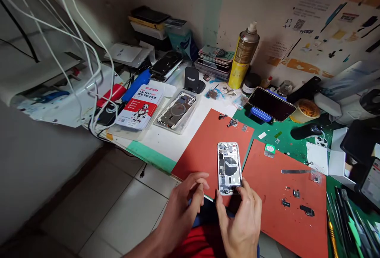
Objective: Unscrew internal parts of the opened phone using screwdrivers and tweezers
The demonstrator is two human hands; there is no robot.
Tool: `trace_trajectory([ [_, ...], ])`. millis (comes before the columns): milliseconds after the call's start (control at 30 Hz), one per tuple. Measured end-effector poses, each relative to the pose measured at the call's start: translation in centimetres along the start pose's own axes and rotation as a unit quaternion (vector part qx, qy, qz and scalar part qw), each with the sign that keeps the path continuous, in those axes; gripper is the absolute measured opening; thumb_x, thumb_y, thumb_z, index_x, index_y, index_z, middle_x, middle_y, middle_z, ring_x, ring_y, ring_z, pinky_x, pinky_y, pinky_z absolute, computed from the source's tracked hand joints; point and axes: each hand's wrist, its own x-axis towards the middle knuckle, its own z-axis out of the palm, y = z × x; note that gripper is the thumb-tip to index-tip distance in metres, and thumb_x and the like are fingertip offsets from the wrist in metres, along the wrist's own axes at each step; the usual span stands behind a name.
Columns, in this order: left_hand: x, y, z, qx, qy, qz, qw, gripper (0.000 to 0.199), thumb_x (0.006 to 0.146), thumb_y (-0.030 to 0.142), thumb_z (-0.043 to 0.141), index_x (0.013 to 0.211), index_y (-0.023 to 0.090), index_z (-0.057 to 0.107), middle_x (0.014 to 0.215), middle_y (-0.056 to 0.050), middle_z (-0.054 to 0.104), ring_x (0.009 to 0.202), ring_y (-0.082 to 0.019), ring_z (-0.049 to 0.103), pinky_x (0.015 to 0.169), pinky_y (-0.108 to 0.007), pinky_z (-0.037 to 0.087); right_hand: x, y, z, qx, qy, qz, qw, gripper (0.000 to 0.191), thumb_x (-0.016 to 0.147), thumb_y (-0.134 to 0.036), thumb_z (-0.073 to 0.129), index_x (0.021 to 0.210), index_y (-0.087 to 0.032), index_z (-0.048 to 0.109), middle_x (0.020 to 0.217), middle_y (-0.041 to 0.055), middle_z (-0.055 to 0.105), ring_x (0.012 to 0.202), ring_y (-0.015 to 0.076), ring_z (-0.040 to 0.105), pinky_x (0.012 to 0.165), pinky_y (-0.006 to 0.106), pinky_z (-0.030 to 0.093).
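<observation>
An opened smartphone housing (pixel 237 179) with its inner parts showing stands tilted over the near edge of the orange mat. My right hand (pixel 242 214) grips its lower end between thumb and fingers. Inside lie a dark round coil (pixel 230 165) and a logic board (pixel 221 165) along the left side. Just left of the phone, my left hand (pixel 188 200) is closed, thumb and fingertips drawn together and apart from the housing. Whatever might be between those fingertips is hidden.
Small phone parts (pixel 233 122) lie at the orange mat's (pixel 202 143) far edge. More parts (pixel 307 210) and tweezers (pixel 295 171) rest on the right mat. A battery box (pixel 138 109), another phone housing (pixel 177 109), a propped phone (pixel 271 103) and a spray can (pixel 243 56) stand behind.
</observation>
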Motion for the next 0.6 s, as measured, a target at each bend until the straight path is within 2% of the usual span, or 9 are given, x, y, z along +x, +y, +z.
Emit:
trace_trajectory([
  [133, 1.2, 0.2, 0.6, -0.073, -0.024, -0.066, 0.995, 0.042, 0.098, 0.053, 0.055, 0.122, 0.018, 0.063, 0.093, -0.008, 0.074, 0.076, -0.021, 0.071, 0.074, -0.034, 0.058, 0.4, -0.4, -0.3, 0.007, 0.019, 0.013, 1.0, 0.049, 0.085, -0.033, 0.079, 0.123, -0.011, 0.056, 0.122, 0.0202, 0.066, 0.106, 0.0259, 0.062, 0.087, 0.042, 0.056],
  [267, 1.9, 1.1, 1.7, -0.26, -0.062, -0.132, 0.955, 0.049, 0.096, 0.05, 0.061, 0.128, 0.013, 0.061, 0.108, -0.016, 0.075, 0.095, -0.028, 0.073, 0.087, -0.041, 0.058, 0.7, -1.0, -0.6, 0.02, 0.049, 0.009, 0.999, 0.047, 0.082, -0.029, 0.082, 0.118, -0.01, 0.058, 0.119, 0.0196, 0.068, 0.102, 0.0255, 0.064, 0.084, 0.04, 0.056],
  [333, 2.1, 1.5, 2.6, -0.346, -0.075, -0.137, 0.925, 0.044, 0.097, 0.041, 0.062, 0.131, 0.014, 0.06, 0.113, -0.016, 0.075, 0.103, -0.028, 0.071, 0.09, -0.039, 0.055, 0.7, -1.3, -0.7, 0.029, 0.058, 0.007, 0.998, 0.046, 0.081, -0.028, 0.083, 0.116, -0.01, 0.059, 0.118, 0.0209, 0.068, 0.101, 0.0263, 0.064, 0.082, 0.04, 0.056],
  [433, 2.2, 2.0, 3.8, -0.437, -0.066, -0.133, 0.887, 0.038, 0.096, 0.03, 0.061, 0.132, 0.017, 0.059, 0.115, -0.013, 0.074, 0.109, -0.027, 0.069, 0.093, -0.038, 0.052, 0.5, -1.7, -0.6, 0.046, 0.076, 0.015, 0.996, 0.046, 0.078, -0.025, 0.085, 0.114, -0.011, 0.059, 0.119, 0.0231, 0.068, 0.102, 0.028, 0.065, 0.082, 0.042, 0.055],
  [600, 2.0, 2.6, 4.9, -0.483, -0.05, -0.128, 0.864, 0.039, 0.092, 0.02, 0.059, 0.131, 0.02, 0.058, 0.112, -0.008, 0.075, 0.109, -0.024, 0.068, 0.097, -0.037, 0.049, -0.9, -2.1, -0.1, 0.071, 0.104, 0.059, 0.99, 0.055, 0.073, -0.021, 0.088, 0.119, -0.016, 0.059, 0.129, 0.0216, 0.065, 0.107, 0.0306, 0.063, 0.083, 0.047, 0.055],
])
